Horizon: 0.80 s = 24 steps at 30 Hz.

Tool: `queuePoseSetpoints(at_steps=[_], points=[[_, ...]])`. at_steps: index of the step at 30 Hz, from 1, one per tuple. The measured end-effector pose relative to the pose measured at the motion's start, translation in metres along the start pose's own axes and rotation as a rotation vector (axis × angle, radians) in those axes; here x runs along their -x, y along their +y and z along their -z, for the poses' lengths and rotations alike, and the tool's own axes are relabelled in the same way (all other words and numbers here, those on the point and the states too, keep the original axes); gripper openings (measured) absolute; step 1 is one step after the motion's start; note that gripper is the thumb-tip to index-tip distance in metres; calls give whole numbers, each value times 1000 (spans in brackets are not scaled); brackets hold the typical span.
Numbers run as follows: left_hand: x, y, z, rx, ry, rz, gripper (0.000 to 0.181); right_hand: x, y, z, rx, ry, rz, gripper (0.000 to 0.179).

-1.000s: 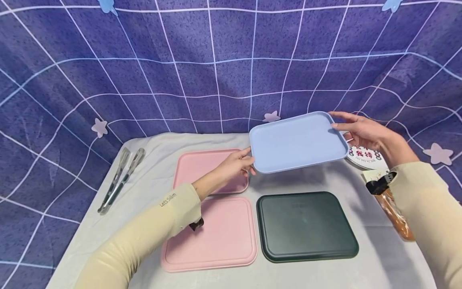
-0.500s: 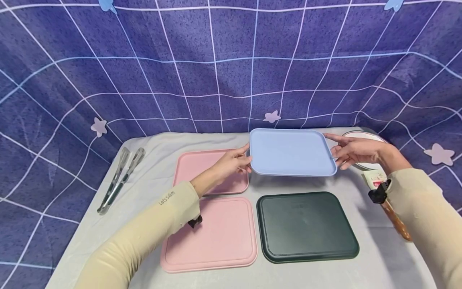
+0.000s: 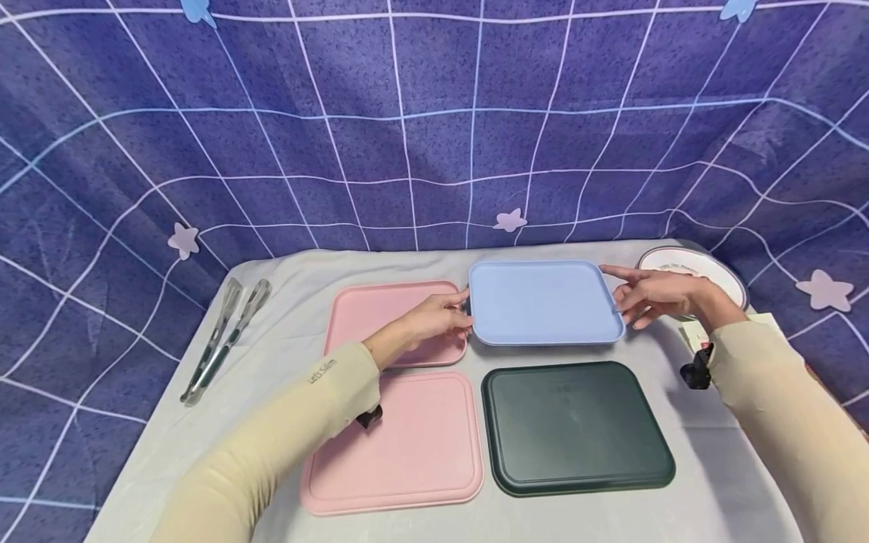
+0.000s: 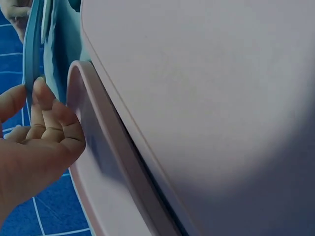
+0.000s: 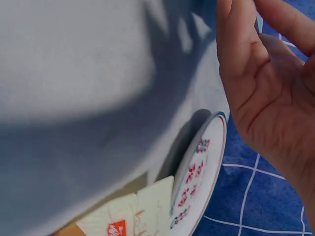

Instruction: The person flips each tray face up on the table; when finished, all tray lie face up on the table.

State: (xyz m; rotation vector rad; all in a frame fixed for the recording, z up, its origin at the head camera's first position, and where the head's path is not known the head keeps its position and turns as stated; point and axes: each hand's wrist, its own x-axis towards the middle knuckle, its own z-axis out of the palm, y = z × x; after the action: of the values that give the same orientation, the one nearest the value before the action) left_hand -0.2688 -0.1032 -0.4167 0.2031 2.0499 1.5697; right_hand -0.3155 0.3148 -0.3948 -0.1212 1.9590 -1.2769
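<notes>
A light blue rectangular tray point(image 3: 546, 303) lies nearly level low over the white cloth at the back of the table, casting a shadow beneath it. At its left edge my left hand point(image 3: 434, 318) pinches the rim; the left wrist view shows thumb and fingertips point(image 4: 42, 93) meeting on the tray's edge point(image 4: 32, 49). My right hand point(image 3: 665, 294) holds the opposite short edge, one finger stretched toward the back corner. In the right wrist view the right palm point(image 5: 275, 93) shows, while most of the tray is out of frame.
Left of the blue tray lies a pink tray point(image 3: 366, 309). In front are a pink board point(image 3: 407, 445) and a dark green board point(image 3: 577, 426). Tongs point(image 3: 227, 339) rest far left. A white plate point(image 5: 197, 182) and a packet point(image 5: 152, 206) lie near the right arm. A purple curtain point(image 3: 434, 136) hangs behind.
The blue tray has come down from a tilted, raised position to nearly level. My right hand has moved down and left with it, uncovering more of the plate; my left hand has lowered slightly.
</notes>
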Motion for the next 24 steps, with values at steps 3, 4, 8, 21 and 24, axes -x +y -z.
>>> queuePoseSetpoints(at_steps=[3, 4, 8, 21, 24], points=[[-3, -2, 0, -19, -5, 13, 74, -6, 2, -2, 10, 28, -24, 100], [-3, -2, 0, -24, -7, 19, 75, -8, 3, -3, 13, 32, -32, 98], [-4, -3, -2, -50, -23, 43, 76, -15, 5, -7, 52, 38, -50, 98], [-6, -7, -4, -183, -72, 18, 82, -21, 2, -9, 74, -17, -107, 101], [-5, -8, -4, -245, -72, 13, 83, -22, 1, -9, 77, -35, -122, 102]])
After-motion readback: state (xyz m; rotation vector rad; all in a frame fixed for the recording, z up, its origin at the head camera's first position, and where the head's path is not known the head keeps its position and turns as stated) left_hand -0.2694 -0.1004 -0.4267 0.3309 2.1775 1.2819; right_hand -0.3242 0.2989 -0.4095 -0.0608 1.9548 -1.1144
